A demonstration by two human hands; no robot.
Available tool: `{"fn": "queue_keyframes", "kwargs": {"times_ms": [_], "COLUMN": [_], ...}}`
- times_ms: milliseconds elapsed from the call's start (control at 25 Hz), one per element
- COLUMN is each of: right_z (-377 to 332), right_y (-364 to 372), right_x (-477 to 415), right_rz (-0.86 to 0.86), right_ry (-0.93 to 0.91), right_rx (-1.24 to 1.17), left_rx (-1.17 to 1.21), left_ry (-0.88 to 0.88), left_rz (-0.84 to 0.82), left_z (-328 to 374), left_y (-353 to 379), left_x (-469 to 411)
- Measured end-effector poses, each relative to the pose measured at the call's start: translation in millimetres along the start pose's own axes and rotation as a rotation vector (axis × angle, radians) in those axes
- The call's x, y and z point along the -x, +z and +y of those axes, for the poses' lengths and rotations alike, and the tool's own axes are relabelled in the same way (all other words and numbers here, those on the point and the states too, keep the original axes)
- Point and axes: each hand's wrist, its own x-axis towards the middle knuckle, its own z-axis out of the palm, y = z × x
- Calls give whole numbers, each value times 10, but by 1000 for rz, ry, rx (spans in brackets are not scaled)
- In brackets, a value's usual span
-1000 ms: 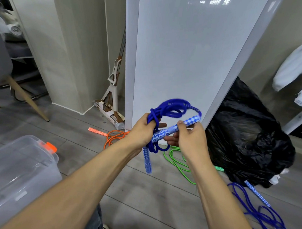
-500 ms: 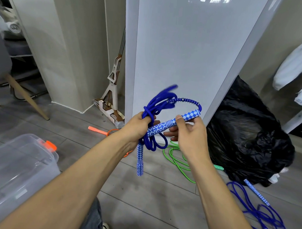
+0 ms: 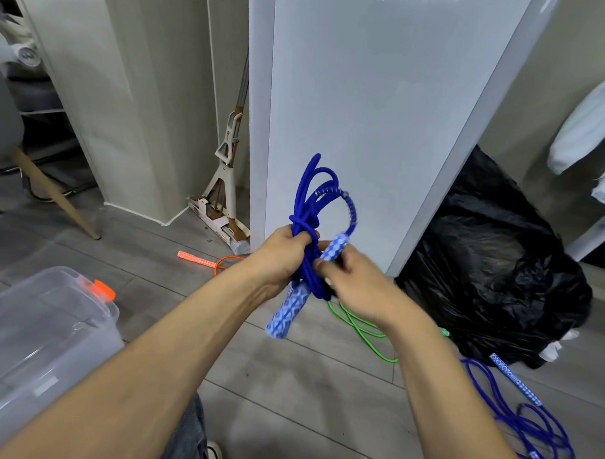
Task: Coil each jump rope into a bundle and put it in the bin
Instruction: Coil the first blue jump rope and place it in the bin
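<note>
In front of the white panel [image 3: 367,111], our left hand [image 3: 279,259] grips the coiled blue jump rope [image 3: 309,202] round its middle. The loops stand above the fist and one patterned handle [image 3: 288,311] hangs below. Our right hand [image 3: 357,286], just beside it, pinches the other handle [image 3: 335,246]. The clear plastic bin [image 3: 33,350] sits on the floor well left of the panel. Near the panel's foot lie an orange jump rope [image 3: 199,260] and a green jump rope [image 3: 362,329]. A second blue jump rope [image 3: 527,422] lies further right, by a black rubbish bag [image 3: 499,263].
</note>
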Motion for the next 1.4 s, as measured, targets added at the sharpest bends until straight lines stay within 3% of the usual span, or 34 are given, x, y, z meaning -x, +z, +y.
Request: {"fn": "queue_keyframes", "kwargs": {"times_ms": [80, 240, 280, 360, 440, 600, 680, 800, 960, 1160, 1280, 1400], "right_z": [11, 35, 74, 112, 100, 104, 92, 198, 423, 498, 622, 780], "right_y": [115, -6, -48, 11, 231, 585, 628, 613, 442, 317, 226, 102], "right_x": [23, 41, 52, 85, 108, -39, -61, -56, -26, -13, 12, 23], "right_rz": [-89, 101, 76, -128, -185, 52, 113, 83, -163, -88, -104, -67], "right_ry": [-27, 229, 298, 361, 354, 194, 170, 160, 229, 268, 291, 337], "right_rx": [97, 83, 167, 208, 103, -256, -323, -47, 292, 481, 631, 756], "left_rx": [12, 226, 264, 323, 356, 429, 526, 629, 570, 637, 614, 657], "left_ry": [14, 68, 83, 90, 88, 88, 51, 6, 58, 59, 56, 24], "left_rz": [46, 130, 144, 150, 152, 119, 95, 134, 259, 169, 392, 513], "left_z": [-24, 48, 63, 68, 48, 72, 107, 181, 259, 291, 196, 62], "left_y": [27, -57, -71, -56, -26, -57, -86, -162, -355, -401, -586, -770], "left_x": [-14, -55, -51, -29, -21, -41, -40, -66, -128, -124, -354, -537]}}
